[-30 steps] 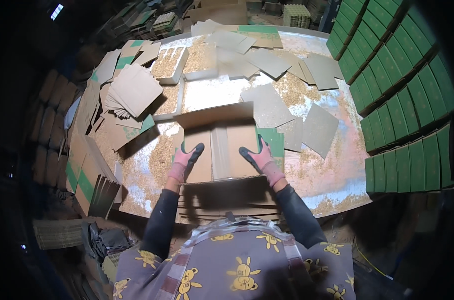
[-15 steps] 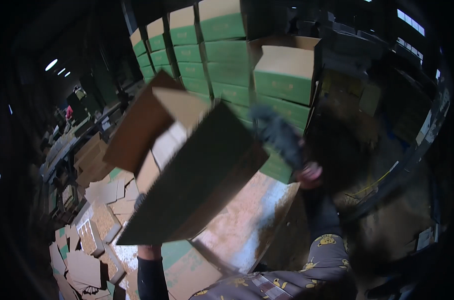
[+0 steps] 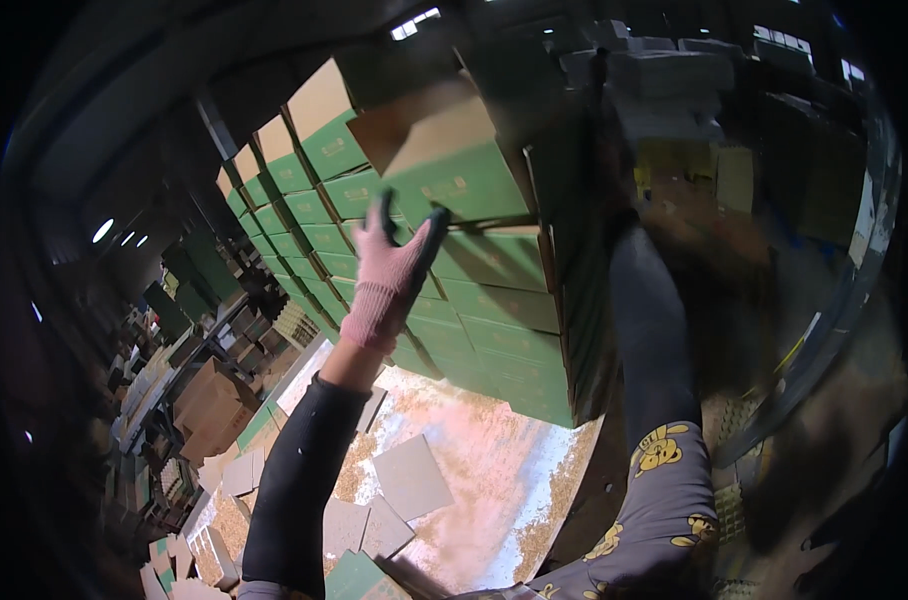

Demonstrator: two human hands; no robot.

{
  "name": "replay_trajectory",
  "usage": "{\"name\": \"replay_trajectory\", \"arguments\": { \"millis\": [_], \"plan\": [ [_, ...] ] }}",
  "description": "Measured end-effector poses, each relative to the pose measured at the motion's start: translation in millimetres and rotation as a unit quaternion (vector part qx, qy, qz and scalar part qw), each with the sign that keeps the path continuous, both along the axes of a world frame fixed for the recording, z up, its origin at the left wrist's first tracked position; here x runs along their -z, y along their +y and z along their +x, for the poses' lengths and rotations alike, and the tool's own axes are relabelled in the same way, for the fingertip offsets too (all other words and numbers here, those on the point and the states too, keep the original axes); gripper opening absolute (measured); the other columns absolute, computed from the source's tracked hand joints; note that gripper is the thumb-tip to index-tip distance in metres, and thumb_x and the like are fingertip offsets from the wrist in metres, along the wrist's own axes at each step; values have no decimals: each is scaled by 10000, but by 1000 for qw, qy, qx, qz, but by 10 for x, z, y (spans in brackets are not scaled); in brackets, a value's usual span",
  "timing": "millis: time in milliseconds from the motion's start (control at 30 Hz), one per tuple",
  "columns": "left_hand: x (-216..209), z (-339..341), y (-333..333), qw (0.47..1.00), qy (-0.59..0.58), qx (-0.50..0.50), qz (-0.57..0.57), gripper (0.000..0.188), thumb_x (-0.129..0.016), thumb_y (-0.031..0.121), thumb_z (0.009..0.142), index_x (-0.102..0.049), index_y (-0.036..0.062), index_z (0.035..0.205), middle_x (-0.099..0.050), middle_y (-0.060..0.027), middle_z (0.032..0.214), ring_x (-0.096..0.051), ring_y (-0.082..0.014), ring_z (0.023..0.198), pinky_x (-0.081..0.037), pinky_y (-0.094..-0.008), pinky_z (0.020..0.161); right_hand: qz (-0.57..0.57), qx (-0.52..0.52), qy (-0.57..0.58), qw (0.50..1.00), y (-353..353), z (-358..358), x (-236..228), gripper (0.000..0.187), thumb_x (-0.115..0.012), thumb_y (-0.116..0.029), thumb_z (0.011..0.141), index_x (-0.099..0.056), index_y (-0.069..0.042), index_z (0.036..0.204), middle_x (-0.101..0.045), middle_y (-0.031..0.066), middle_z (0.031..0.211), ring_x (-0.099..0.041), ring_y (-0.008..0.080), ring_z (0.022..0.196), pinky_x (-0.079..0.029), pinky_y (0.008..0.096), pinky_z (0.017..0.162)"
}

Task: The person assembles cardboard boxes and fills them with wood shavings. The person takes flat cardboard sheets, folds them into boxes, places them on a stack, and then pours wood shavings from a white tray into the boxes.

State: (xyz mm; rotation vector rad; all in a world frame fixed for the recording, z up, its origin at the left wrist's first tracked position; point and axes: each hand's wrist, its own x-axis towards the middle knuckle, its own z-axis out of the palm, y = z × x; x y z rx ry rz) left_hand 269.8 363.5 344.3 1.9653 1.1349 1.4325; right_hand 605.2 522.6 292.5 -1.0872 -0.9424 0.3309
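My left hand (image 3: 389, 265), in a pink knit glove with dark fingertips, is raised before a stack of green-and-tan cardboard boxes. Its fingers and thumb are apart, with nothing between them. Just beyond it sits the top box (image 3: 459, 185) of the nearest column, a brown flap (image 3: 379, 135) standing out at its left. Whether my fingertips touch that box, I cannot tell. My right arm (image 3: 654, 320), in a grey sleeve with yellow figures, reaches forward along the stack's right side. The right hand (image 3: 619, 195) is lost in shadow, its fingers not readable.
Below the stack lies a pale, worn surface (image 3: 474, 450) with crumbs and loose cardboard pieces (image 3: 412, 477). An open brown carton (image 3: 212, 408) and a cluttered bench stand at the left. A curved rail (image 3: 809, 350) runs along the right.
The tilted box that was in my left hand is gone from in front of me, and that hand is now empty. Both arms reach farther forward; the view has turned.
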Motion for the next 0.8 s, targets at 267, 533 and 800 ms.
{"name": "replay_trajectory", "arguments": {
  "millis": [267, 533, 800],
  "plan": [
    [-126, 19, 94, 926, 243, 63, 280, 631, -720, 221, 808, -480, 5, 1350, -457, -225, 1392, -459, -372, 1275, -383, -374, 1068, 160, 118, -13, 980, -707, -320, 615, 596, -677, -210, 849, -434, -38, 1364, -507, 172, 1341, -495, 279, 1223, -370, 384, 1049],
    [2248, -3809, -2630, 845, 431, -315, 17, 440, -655, 111, 787, -578, 57, 1216, -543, -215, 1288, -521, -407, 1192, -418, -523, 1001, 21, -504, -364, 783, -3521, -3549, 2401, 702, -742, -321, 766, -453, -42, 1342, -474, 227, 1347, -469, 385, 1253, -335, 448, 1094],
    [3926, -3295, -4949, 677, 342, -366, -539, 1079, -737, 615, 650, -278, 127, 1496, -129, -334, 1515, -68, -590, 1376, -96, -691, 1087, -355, -466, -290, 757, -4835, -4596, 3481, 482, -791, -209, 732, -652, -140, 1188, -609, 140, 1151, -621, 295, 1035, -513, 357, 910]
  ]
}}
